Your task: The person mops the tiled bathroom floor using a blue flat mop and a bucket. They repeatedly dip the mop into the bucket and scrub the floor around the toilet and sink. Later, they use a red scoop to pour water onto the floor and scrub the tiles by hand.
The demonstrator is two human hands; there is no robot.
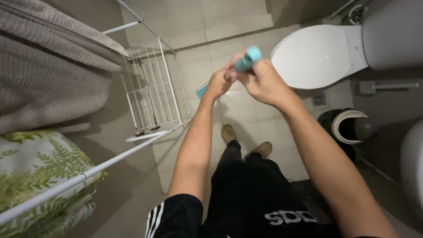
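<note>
Both hands met in mid-air above the tiled floor (246, 110): the right hand (264, 83) gripped a small teal tube (247, 59), the left hand (219, 83) pinched its lower end (probably light, rigid, slightly slippery; best held around the barrel).

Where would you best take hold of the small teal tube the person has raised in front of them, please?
Around its free upper half: the teal tube tilts up to the right, and the right hand and left hand cover its lower end. Coming from above right looks clearest.
</note>
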